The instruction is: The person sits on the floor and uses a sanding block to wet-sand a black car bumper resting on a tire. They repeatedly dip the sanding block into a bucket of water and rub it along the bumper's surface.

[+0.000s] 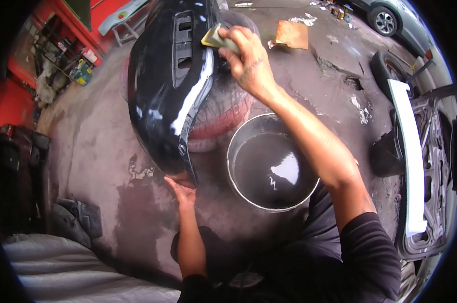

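Your right hand (pixel 249 63) clamps a folded yellow-and-grey sheet (pixel 215 39) at the edge of the black panel (pixel 155 83); the dark marks on that hand are too blurred to read. Your left hand (pixel 184 193) meets the panel's near end, its grip impossible to tell. The panel lies over a tyre (pixel 221 116), left of a round basin (pixel 232 174).

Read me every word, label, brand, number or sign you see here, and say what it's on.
No text is legible here.
Green and yellow box: any print too small to read.
Small containers at the far end: too blurred to read.
Right hand: dark marking near the wrist, too blurred to read.
Black panel: no lettering shows.
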Tool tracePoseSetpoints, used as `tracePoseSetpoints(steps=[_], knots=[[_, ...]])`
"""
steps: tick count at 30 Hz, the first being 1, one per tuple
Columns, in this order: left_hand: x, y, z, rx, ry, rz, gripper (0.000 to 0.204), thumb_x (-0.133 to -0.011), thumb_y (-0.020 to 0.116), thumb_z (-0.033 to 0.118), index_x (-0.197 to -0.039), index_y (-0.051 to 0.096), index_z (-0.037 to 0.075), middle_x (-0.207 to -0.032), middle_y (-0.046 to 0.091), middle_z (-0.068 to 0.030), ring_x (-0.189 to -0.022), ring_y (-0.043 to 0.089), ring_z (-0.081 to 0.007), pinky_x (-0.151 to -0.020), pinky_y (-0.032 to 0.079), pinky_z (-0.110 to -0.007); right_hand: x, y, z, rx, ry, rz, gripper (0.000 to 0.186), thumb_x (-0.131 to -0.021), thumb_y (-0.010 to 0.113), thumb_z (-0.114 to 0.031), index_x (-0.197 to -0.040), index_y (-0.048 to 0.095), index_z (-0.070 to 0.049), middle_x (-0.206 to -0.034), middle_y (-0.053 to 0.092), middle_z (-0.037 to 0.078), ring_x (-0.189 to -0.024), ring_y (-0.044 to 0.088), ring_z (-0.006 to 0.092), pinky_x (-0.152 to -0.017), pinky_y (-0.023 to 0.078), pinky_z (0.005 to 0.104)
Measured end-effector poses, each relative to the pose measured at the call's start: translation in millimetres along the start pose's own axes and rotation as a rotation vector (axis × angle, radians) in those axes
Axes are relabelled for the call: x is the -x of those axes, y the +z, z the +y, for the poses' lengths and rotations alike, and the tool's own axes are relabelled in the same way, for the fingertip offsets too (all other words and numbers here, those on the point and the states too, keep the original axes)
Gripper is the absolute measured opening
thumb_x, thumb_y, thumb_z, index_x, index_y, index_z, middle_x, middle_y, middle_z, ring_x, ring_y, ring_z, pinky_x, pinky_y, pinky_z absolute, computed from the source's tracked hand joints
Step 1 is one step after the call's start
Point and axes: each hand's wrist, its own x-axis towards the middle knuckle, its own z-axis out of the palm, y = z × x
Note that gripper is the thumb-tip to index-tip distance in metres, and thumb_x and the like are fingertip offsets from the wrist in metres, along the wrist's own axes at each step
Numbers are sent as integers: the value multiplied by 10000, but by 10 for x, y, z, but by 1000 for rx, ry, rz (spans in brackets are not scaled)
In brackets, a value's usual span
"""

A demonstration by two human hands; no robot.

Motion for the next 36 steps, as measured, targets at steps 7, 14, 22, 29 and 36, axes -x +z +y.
tracePoseSetpoints(steps=[7, 14, 22, 29, 36], knots=[[-51, -113, 40, -22, 6, 248, 1105, -860, 388, 1009, -1674, 318, 265, -1679, 414, -67, -1520, 420, -296, -1223, 325, -608, 423, -82, -395, -32, -109, -71, 535, -830, 748, 2, -1349, 651, -86, -1306, 619, 253, -1105, 608, 452, -951, 529, 517], [1230, 1017, 421, -1079, 1046, 322, 831, -1113, 541, 504, -1698, 259, -13, -1743, 206, -332, -1604, 235, -521, -1287, 259, -558, 765, -568, 16, -300, 227, -223, 391, -960, 770, -118, -1334, 685, -42, -1241, 673, 189, -1167, 664, 402, -1011, 537, 463], [1402, 2750, 1172, -1811, 1738, -73, 908, -1036, 675, 449, -1703, 256, -2, -1749, 219, -316, -1613, 189, -554, -1275, 176, -701, 1953, -1236, 347, -438, 631, -567, 474, -989, 773, -293, -1349, 685, 2, -1225, 700, 191, -1153, 685, 362, -1007, 531, 441], [1032, 4403, 1904, -2241, 1747, -567, 650, -1049, 638, 395, -1568, 527, 20, -1720, 385, -155, -1636, 256, -406, -1330, 193, -586, 1974, -1209, 513, -235, 459, -850, 412, -934, 770, -184, -1299, 690, -9, -1166, 675, 216, -1092, 658, 443, -935, 555, 513], [864, 4870, 2334, -2454, 1609, -799, 605, -1155, 376, 425, -1495, 580, -32, -1627, 474, -253, -1596, 262, -496, -1333, 180, -568, 2087, -1226, 536, -86, 456, -994, 349, -891, 795, -161, -1202, 702, -33, -1066, 682, 194, -1070, 677, 419, -905, 574, 532]])
